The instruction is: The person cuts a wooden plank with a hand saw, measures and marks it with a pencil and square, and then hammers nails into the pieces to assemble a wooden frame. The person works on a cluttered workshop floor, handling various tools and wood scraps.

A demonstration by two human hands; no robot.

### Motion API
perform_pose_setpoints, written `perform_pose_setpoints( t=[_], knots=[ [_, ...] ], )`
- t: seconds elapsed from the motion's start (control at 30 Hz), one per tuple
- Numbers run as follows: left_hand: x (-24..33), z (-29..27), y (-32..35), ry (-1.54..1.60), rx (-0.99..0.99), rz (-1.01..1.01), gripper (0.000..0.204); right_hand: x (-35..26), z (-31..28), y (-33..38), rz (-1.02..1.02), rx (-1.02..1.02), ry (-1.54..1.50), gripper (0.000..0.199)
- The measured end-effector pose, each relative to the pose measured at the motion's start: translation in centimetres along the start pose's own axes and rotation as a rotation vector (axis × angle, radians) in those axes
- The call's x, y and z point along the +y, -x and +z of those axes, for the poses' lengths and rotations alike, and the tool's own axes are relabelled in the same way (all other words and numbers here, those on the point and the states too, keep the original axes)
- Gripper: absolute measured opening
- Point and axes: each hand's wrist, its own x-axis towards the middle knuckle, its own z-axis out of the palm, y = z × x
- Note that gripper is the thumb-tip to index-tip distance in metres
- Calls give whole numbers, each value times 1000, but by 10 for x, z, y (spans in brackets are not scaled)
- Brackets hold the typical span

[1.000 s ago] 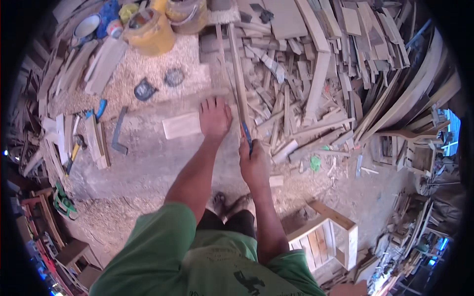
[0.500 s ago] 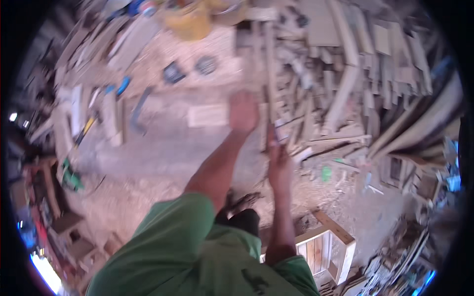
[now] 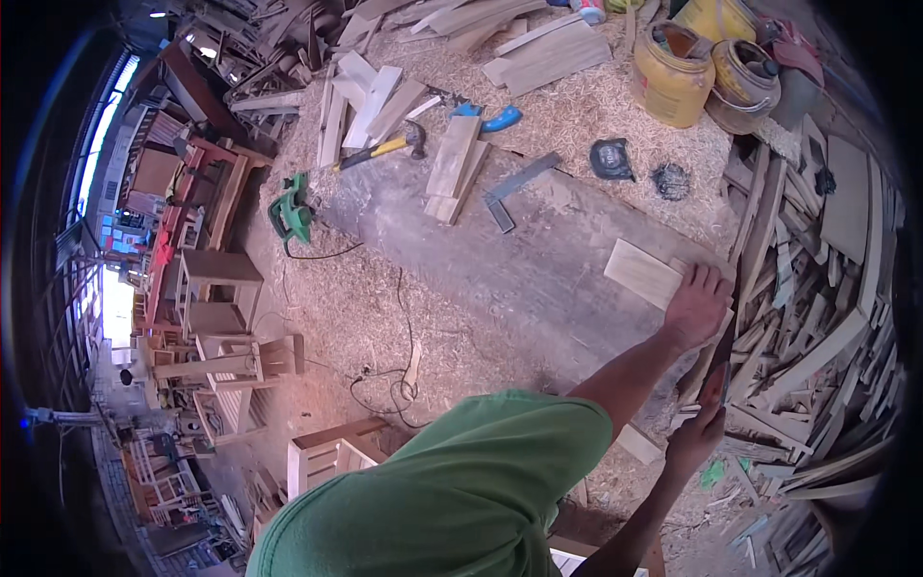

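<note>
Near the right end of the worn workbench (image 3: pixel 461 260) lies a short pale wooden board (image 3: pixel 642 272). Its right part is under my left hand (image 3: pixel 697 308), which holds it down with bent fingers. My right hand (image 3: pixel 697 438) is closed around the handle of a handsaw, lower and nearer to me. The dark saw blade (image 3: pixel 728 337) runs away from me beside the board's right end, close to my left fingers. Whether its teeth are in the wood I cannot tell.
On the bench lie a try square (image 3: pixel 510 190), board offcuts (image 3: pixel 457 168) and a yellow-handled hammer (image 3: pixel 385 146). A green power planer (image 3: pixel 290 212) with a cord sits at its left end. Yellow buckets (image 3: pixel 673 82) stand behind. Scrap wood (image 3: pixel 817 337) is heaped to the right.
My view has swung left and turned, so the bench slants and both hands appear farther right. The left hand stays on the board and the right keeps the saw.
</note>
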Motion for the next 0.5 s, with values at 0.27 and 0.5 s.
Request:
perform_pose_setpoints(
  t=[0.27, 0.5],
  knots=[
    [-10, -31, 0, 134, -294, 20, 48, 27, 12, -8, -101, 41, -88, 68],
    [-121, -144, 94, -48, 81, 68, 63, 25, 5, -14, -131, -30, -12, 69]
  ],
)
